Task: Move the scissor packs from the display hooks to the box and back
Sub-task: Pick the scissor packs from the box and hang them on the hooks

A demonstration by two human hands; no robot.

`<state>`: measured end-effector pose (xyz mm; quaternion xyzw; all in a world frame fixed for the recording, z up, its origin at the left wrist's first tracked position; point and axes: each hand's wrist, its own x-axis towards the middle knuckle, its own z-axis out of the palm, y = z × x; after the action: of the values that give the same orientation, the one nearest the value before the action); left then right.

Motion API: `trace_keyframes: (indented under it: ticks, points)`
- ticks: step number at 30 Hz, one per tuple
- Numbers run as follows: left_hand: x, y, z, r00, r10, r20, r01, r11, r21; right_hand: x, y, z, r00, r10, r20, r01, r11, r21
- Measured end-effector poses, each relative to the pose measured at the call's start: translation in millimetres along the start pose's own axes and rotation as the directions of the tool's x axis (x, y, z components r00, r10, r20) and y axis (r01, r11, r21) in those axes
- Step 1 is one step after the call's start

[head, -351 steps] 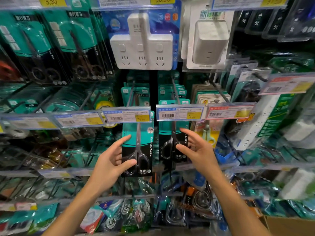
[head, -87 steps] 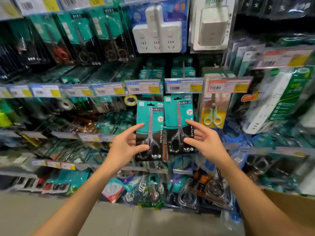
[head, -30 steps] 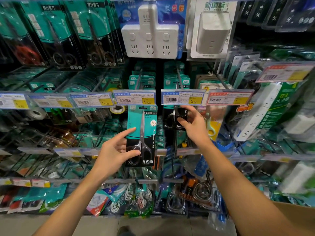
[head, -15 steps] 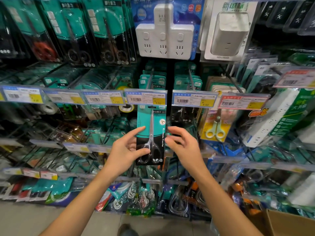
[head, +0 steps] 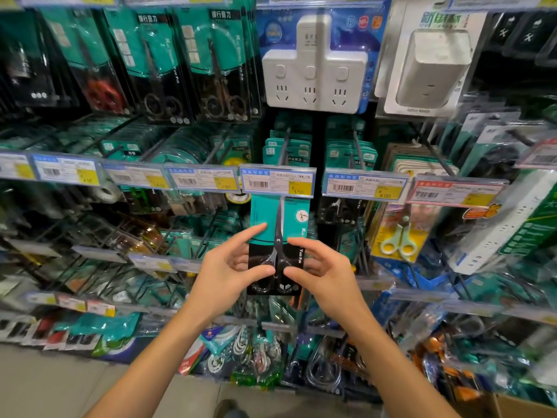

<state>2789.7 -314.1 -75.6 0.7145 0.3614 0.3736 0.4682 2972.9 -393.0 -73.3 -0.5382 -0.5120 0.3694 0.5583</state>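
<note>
Two hands: both on one scissor pack, seen from the head camera only.
Left hand: thumb pressed on the pack's front at the scissor handles, forefinger stretched up along its left edge; a pinch, not a fist.
Right hand: thumb tip on the front opposite the left thumb, forefinger over the card's right side; the remaining fingers are hidden behind the card.
Pack position: between the two thumbs, rising above the fingertips, top edge tucked behind the price tag.
Long axis: upright, blades up, handles down by the thumbs.
Hook: above and beyond the fingertips; whether the card's hole is on it cannot be told, since the tag covers it.
Nearer hand: about equal, left slightly lower.
Writing: tag reads 3.50; neighbouring tag reads 4.00; the pack's side lettering ends "You Pin", probably a brand.
Box: low right, well below both hands.
</note>
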Motion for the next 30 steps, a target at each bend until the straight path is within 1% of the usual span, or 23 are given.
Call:
trace_keyframes:
  ticks: [5, 10, 13, 17, 22, 25, 27, 30]
  points:
    - [9.3, 7.6, -2.7, 1.0, 0.001, -0.002, -0.001, 1.0, -0.007, 9.0, -6.8, -0.9, 0.999, -0.03, 0.023, 0.031, 0.999, -0.042]
    - [10.4, 3.1, -4.2, 1.0, -0.02, 0.009, 0.02, 1.0, -0.008, 10.6, 4.0, 0.3, 1.0, -0.001, 0.017, 0.002, 0.999, -0.033]
    - [6.0, -2.3, -2.0, 0.999, -0.037, 0.021, 0.037, 0.999, 0.006, 8.2, 12.1, 3.3, 1.0, 0.013, 0.0, -0.013, 0.998, -0.063]
    - [0.7, -2.8, -0.4, 1.0, -0.012, 0.009, 0.012, 0.998, 0.06, 5.2, 11.4, 3.2, 1.0, -0.012, -0.011, 0.011, 0.998, -0.061]
    - [3.9, 7.4, -2.8, 0.999, 0.043, -0.015, -0.041, 0.996, 0.074, 8.7, 7.7, 1.6, 0.999, -0.038, -0.039, 0.037, 0.999, -0.029]
    - [15.8, 11.4, -2.2, 0.998, 0.062, 0.005, -0.062, 0.997, 0.045, 16.3, 6.6, 0.7, 0.998, -0.046, -0.04, 0.046, 0.999, -0.007]
    - [21.5, 7.5, -1.6, 0.998, 0.047, 0.03, -0.047, 0.999, 0.004, 19.4, 5.0, -0.2, 0.999, -0.034, -0.036, 0.035, 0.999, 0.017]
    - [21.9, -4.6, -2.5, 0.999, 0.013, 0.046, -0.013, 1.0, -0.002, 18.8, 8.7, -1.8, 1.0, -0.005, -0.028, 0.005, 1.0, 0.01]
